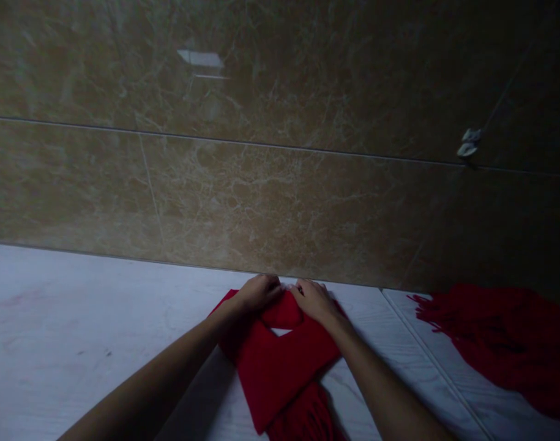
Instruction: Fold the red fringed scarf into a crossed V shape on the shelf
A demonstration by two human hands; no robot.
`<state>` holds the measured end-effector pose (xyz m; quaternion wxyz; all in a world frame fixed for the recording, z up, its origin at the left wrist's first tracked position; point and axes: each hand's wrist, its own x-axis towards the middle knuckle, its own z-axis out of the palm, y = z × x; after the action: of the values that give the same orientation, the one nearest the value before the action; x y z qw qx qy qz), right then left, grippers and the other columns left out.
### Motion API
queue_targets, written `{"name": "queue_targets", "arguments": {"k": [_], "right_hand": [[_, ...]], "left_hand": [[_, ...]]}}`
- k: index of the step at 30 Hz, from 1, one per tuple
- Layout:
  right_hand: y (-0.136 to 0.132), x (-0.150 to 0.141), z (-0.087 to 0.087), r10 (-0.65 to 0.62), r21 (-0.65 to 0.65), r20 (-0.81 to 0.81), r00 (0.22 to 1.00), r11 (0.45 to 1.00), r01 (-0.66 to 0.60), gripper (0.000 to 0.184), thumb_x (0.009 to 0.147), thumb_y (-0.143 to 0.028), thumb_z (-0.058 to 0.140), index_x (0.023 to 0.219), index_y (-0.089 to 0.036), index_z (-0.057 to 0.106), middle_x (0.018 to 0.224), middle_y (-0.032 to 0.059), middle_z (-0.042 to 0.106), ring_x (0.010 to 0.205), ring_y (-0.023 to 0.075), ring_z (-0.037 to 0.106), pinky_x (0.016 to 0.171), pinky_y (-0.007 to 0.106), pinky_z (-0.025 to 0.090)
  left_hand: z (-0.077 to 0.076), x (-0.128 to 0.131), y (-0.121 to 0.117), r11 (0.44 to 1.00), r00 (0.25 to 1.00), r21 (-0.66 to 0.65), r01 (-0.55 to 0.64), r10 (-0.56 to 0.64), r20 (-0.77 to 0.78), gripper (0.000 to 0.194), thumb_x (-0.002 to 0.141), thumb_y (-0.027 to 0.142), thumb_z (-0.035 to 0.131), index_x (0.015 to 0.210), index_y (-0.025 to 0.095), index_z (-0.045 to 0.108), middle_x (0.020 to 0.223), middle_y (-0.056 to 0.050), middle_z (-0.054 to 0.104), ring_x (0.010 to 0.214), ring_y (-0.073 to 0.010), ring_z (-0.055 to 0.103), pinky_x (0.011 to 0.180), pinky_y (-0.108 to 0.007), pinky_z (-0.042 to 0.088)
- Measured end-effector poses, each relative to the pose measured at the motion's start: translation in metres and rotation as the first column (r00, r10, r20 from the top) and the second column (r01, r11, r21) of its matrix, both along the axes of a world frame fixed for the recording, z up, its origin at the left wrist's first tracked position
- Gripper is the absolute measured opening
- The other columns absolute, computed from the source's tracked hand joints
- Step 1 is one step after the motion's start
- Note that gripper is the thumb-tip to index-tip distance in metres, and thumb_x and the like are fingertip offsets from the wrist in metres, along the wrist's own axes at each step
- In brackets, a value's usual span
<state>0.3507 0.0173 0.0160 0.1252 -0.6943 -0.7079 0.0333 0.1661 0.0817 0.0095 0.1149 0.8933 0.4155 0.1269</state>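
A red scarf (275, 367) lies folded on the white surface in front of me, its two arms crossing and its fringe hanging toward me. At its far end, my left hand (261, 291) is closed with curled fingers on the upper left part. My right hand (314, 299) grips the upper right part, thumb pointing toward the left hand. A small whitish bit shows between the fingertips; I cannot make out what it is. Under the hands, a red fold spans the neck of the loop, with a small gap of white below it.
The white wood-grain table (100, 312) meets a brown marbled tile wall (243, 196) just beyond my hands. More red fringed cloth (504, 343) is heaped at the right. A seam runs across the tabletop there. A small white fitting (469, 142) sits on the wall.
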Motion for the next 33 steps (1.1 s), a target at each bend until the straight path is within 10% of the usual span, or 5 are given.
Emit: {"name": "queue_targets", "arguments": {"k": [10,22,33], "right_hand": [[-0.004,0.010,0.008,0.065,-0.088,0.046,0.997,0.994,-0.061,0.047,0.110,-0.046,0.047,0.086,-0.020,0.079,0.095,0.0075,0.082,0.083,0.0181,0.068,0.068,0.030,0.034],[-0.001,0.015,0.007,0.103,-0.167,0.182,0.978,0.983,-0.072,0.060,0.112,-0.050,0.036,0.092,-0.020,0.084,0.100,0.0134,0.084,0.094,0.0227,0.075,0.074,0.030,0.039],[-0.015,0.005,0.005,0.103,-0.136,0.273,0.957,0.988,-0.067,0.049,0.111,-0.039,0.036,0.123,-0.016,0.077,0.131,0.0189,0.076,0.128,0.0318,0.067,0.121,0.050,0.031]], "left_hand": [[0.004,0.000,-0.001,0.999,0.985,0.041,-0.014,0.021,-0.174,0.043,0.109,0.049,0.045,0.096,0.020,0.075,0.097,-0.013,0.079,0.091,-0.0263,0.075,0.074,-0.030,0.047],[-0.001,-0.003,-0.005,0.997,0.982,0.059,0.051,-0.040,-0.184,0.037,0.111,0.043,0.042,0.109,0.021,0.072,0.100,-0.012,0.080,0.094,-0.0277,0.076,0.080,-0.032,0.052],[-0.006,-0.011,-0.006,0.982,0.980,0.117,0.150,-0.133,-0.145,0.037,0.107,0.037,0.048,0.134,0.019,0.067,0.127,-0.016,0.074,0.117,-0.0303,0.071,0.103,-0.040,0.053]]}}
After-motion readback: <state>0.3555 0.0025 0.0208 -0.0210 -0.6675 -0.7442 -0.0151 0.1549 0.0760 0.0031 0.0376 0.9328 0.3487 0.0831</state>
